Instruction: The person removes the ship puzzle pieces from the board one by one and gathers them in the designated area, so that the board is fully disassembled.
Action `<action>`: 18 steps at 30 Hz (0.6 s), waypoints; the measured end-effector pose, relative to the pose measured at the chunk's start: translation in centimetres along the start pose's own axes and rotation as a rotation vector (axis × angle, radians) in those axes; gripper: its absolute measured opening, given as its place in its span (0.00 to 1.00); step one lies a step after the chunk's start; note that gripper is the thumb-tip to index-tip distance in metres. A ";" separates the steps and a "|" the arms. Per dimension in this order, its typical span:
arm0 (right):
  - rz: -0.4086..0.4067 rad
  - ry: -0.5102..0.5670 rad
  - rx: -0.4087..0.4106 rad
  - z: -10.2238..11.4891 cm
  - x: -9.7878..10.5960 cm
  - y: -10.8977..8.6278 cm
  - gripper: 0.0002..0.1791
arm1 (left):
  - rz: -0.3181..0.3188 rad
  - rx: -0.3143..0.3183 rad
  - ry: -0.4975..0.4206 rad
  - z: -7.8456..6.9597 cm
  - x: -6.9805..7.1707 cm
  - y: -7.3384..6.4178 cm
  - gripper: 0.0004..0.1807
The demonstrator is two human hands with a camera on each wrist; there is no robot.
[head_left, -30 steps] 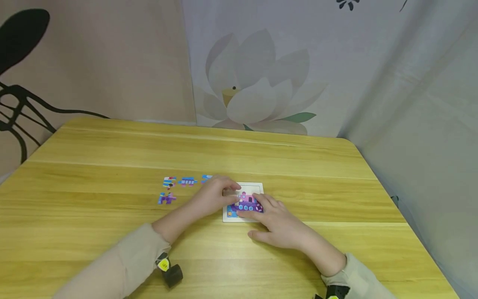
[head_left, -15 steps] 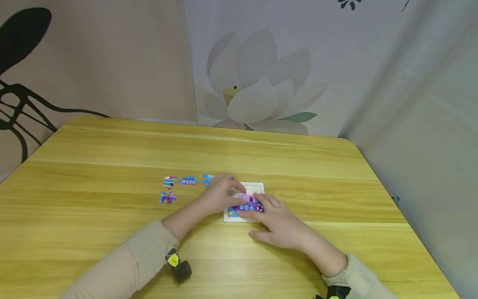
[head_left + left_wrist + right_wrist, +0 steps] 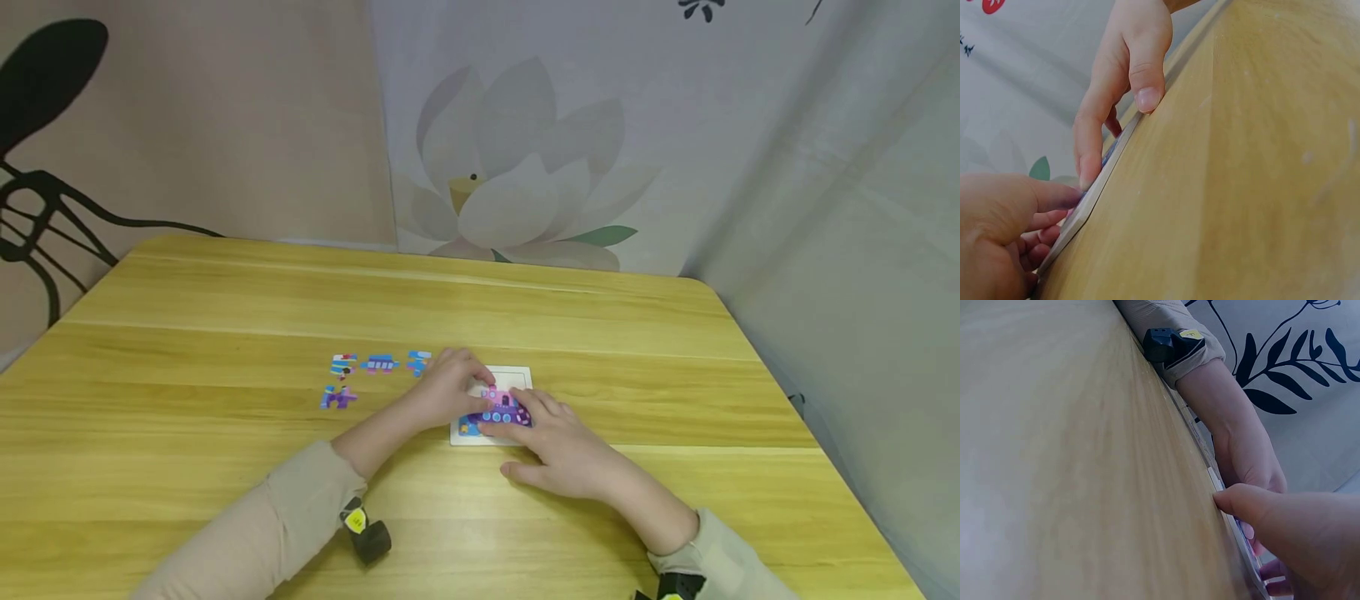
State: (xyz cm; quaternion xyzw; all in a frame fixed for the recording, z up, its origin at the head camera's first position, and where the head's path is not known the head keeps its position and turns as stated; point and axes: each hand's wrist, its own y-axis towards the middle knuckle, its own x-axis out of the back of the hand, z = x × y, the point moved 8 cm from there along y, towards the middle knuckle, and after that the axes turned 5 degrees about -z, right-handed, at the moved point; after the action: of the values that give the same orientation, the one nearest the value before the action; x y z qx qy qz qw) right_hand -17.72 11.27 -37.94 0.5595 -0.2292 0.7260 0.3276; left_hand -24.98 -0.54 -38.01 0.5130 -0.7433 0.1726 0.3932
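Note:
A square white puzzle board (image 3: 510, 375) lies on the table, with a picture of a purple and pink train (image 3: 501, 411) partly assembled in it. My left hand (image 3: 447, 389) reaches over the board's left side, thumb and index finger pinching a small pink puzzle piece (image 3: 489, 393) at the train's upper left. My right hand (image 3: 562, 450) rests on the board's right side, fingers extended over the train and thumb at the front edge. In the left wrist view, my left hand (image 3: 997, 231) is close to the board's side (image 3: 1085, 206), whose picture is mostly hidden.
Left of the board lie several loose puzzle pieces: a striped one (image 3: 343, 365), a blue carriage one (image 3: 380, 364), a blue one (image 3: 418, 361) and a purple one (image 3: 339, 397). The wooden table (image 3: 637, 333) meets a patterned curtain (image 3: 540, 167) behind.
My left hand has moved a little to the right over the board, uncovering more of the blue loose piece. The right hand stays in place on the board.

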 end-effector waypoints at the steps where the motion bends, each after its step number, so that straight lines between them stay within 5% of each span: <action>1: 0.001 -0.002 -0.001 0.0 0.0 0.0 0.27 | -0.002 0.001 -0.005 0.0 0.0 0.0 0.12; 9: 0.004 -0.020 0.002 0.0 -0.1 -0.1 0.28 | -0.006 0.014 -0.033 0.1 -0.1 0.1 0.12; 18: 0.012 -0.019 0.001 -0.1 -0.1 -0.1 0.28 | -0.001 0.039 -0.168 0.2 -0.1 0.2 0.14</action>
State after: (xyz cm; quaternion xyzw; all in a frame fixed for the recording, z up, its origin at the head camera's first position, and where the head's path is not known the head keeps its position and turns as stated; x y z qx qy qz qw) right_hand -17.70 11.31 -38.07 0.5650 -0.2353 0.7228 0.3209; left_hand -25.23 -0.53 -38.19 0.5336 -0.7700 0.1432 0.3193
